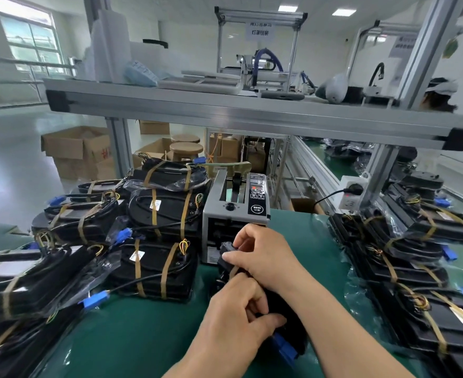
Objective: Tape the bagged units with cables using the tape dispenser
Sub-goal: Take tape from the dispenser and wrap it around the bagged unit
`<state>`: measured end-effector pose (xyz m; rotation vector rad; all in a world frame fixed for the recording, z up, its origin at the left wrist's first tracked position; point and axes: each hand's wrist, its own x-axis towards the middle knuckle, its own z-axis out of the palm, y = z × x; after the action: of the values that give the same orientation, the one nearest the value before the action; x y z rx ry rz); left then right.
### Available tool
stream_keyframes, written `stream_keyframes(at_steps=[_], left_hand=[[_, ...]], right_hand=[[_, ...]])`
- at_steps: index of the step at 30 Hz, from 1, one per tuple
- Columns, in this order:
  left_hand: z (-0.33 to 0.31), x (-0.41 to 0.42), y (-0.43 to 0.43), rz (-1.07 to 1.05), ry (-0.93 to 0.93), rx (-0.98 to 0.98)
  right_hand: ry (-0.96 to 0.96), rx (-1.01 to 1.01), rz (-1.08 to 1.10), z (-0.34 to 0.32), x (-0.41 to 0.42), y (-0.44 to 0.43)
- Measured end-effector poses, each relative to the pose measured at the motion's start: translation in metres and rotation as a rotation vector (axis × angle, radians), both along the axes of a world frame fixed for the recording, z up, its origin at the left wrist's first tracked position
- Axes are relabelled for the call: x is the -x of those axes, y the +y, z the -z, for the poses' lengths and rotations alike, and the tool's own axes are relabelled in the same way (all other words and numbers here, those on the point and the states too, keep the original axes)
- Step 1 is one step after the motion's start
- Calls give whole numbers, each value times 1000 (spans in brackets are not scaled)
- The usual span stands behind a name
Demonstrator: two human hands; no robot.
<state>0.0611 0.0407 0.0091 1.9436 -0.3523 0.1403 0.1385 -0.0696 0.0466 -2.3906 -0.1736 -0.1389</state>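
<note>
— Where is the bagged unit (293, 336) found?
— Lower centre, on the counter (143, 336) before the tape dispenser (233, 214), gripped by the left hand (235, 304), pinched by the right hand (260, 255).
— How is it best taken?
— It is judged rigid under slippery film; body and blue connector (283, 349) are best clamped together.

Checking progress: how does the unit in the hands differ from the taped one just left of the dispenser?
The held unit is gripped by the left hand and right hand; the lying unit sits untouched. The lying unit shows two tape bands, the held unit one. Both are black.
</note>
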Motion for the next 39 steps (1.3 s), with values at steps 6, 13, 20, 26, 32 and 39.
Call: stream_keyframes(at_steps=[6, 13, 20, 26, 32, 39], left_hand=[[-6, -24, 27, -124, 15, 129], [-4, -81, 48, -399, 148, 95], [3, -123, 25, -433, 611, 597], [-5, -141, 10, -452, 802, 735], [-9, -144, -2, -545, 791, 858], [-7, -121, -1, -463, 583, 938]], right_hand=[[-109, 95, 54, -2, 0, -5], [-143, 271, 109, -3, -1, -2], [38, 155, 212, -3, -4, -15], [36, 80, 257, 1, -2, -22], [31, 35, 253, 3, -1, -23], [13, -27, 231, 5, 3, -26]])
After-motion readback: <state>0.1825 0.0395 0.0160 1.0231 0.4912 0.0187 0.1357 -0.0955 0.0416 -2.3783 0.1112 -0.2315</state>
